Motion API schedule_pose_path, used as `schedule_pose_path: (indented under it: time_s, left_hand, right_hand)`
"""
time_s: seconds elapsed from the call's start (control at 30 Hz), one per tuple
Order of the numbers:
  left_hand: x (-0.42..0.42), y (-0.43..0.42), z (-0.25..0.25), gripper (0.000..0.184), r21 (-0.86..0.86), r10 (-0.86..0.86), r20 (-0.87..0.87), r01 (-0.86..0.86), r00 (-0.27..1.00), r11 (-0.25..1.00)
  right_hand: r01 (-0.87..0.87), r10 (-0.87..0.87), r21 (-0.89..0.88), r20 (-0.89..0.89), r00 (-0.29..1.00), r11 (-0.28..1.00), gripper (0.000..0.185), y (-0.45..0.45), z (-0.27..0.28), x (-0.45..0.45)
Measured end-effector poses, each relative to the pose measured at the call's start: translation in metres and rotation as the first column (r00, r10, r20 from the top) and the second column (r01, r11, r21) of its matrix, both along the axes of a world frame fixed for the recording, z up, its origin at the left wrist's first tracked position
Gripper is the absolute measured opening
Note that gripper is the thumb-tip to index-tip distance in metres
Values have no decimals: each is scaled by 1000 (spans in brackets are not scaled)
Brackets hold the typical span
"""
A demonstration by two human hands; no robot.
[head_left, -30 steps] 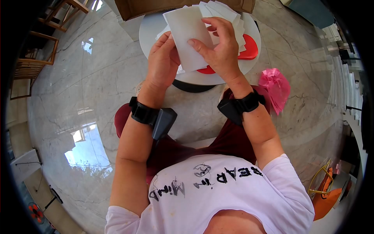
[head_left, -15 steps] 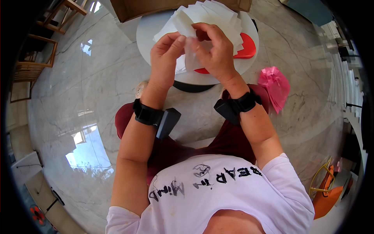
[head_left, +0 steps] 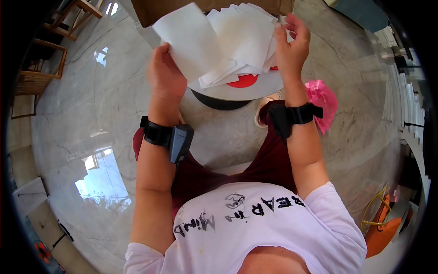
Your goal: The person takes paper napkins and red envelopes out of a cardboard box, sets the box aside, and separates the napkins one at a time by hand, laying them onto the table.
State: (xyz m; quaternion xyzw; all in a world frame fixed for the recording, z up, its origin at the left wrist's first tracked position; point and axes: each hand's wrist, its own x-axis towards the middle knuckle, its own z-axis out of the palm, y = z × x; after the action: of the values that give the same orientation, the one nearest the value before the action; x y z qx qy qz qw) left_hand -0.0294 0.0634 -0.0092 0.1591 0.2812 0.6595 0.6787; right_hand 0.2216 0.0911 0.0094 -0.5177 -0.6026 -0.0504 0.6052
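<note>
On the left, my left hand [head_left: 166, 75] is closed on the edge of a thin white sheet [head_left: 188, 42], which stands tilted up over the left side of a pile. That pile of white sheets [head_left: 248, 34] lies loosely fanned on a round white stool-like top [head_left: 262, 87]. My right hand [head_left: 293, 48] is raised at the pile's right edge, fingers apart and slightly curled, with nothing visible in it. A red patch [head_left: 243, 81] shows from under the sheets. Whether the sheets are single or folded I cannot tell.
A cardboard box [head_left: 155, 10] stands just beyond the pile. Pink plastic [head_left: 323, 107] lies on the marble floor at the right, beside my knee. An orange bag [head_left: 382, 235] is at the lower right. Wooden chairs [head_left: 41, 77] stand far left.
Both hands were together over the pile, fingering a narrow, folded-looking white piece. Now they are apart: the left has moved left with a spread sheet, the right has moved right, fingers loose.
</note>
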Motion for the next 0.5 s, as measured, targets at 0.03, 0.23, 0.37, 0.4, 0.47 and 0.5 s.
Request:
schedule_pose_path:
  time_s: [0.03, 0.23, 0.37, 0.4, 0.47, 0.5]
  left_hand:
    - [3, -1, 0, 30, 0, -38, 2, 38, 999, 999]
    - [20, -9, 11, 32, 10, -171, -83, 172, 982, 985]
    - [25, -8, 12, 28, 8, -135, -132, 137, 982, 990]
    - [25, -7, 10, 26, 14, -123, -145, 126, 982, 992]
    - [25, -6, 6, 21, 27, -128, -171, 134, 977, 991]
    - [25, -5, 6, 19, 35, -129, -184, 138, 974, 990]
  right_hand:
    - [-130, 125, -73, -74, 989, 989, 29, -5, 1, -7]
    - [-646, 502, -287, -439, 745, 708, 33, -25, 7, -40]
    - [-703, 508, -310, -516, 690, 640, 30, -25, 3, -43]
    - [-657, 484, -319, -476, 734, 683, 29, -25, 1, -45]
    - [-574, 439, -301, -412, 798, 761, 27, -26, 0, -46]
    - [-540, 423, -274, -387, 819, 796, 26, -25, 1, -46]
